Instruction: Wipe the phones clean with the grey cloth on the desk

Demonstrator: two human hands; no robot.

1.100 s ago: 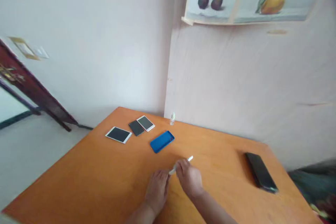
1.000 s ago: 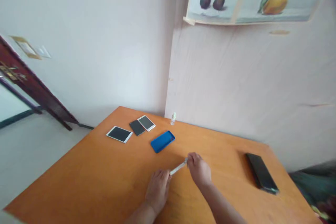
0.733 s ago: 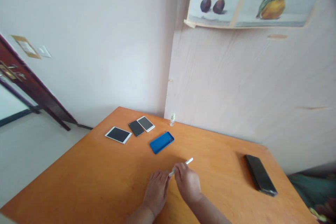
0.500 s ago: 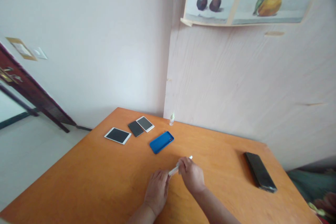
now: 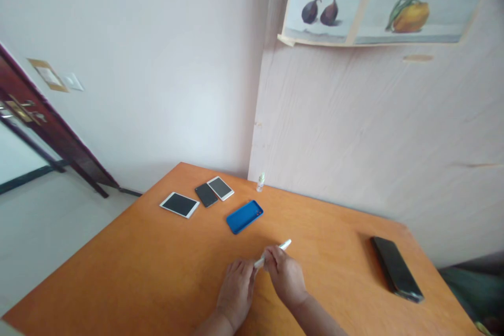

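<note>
Though covered along the middle by the right grip [image 5: 286,277], shows well enough at both sides as a slim white object [image 5: 285,244], held low over the table [image 5: 157,262]. Cannot tell whether touching the wood or just clear of it. Runs on a slant, from the left grip [image 5: 235,294] at the near end, through the right grip, and on to a bare tip past the right knuckles. Lies, then, ahead and to the right of the left grip, with the long axis pointing outward from there. Leaves only a short stretch of white uncovered between the two.

Pinched at the near end by the left grip, seemingly between thumb and fingers, with knuckles up; pinched again near the middle by the right grip, with fingertips drawn together. Closer to the right grip along the far half, closer to the left at the near end.

Beyond both grips and slightly left, find a blue phone case [image 5: 244,217], slanted much the same way. Farther out from there, note a small clear bottle [image 5: 260,182], upright near the wall [image 5: 205,73]. Away to the left, see a dark phone [image 5: 206,195] with a smaller white-edged device [image 5: 221,188] right beside, and a larger white-framed device [image 5: 180,205] leftmost. Well apart to the right of the right grip, see a long black object [image 5: 397,269].
</note>
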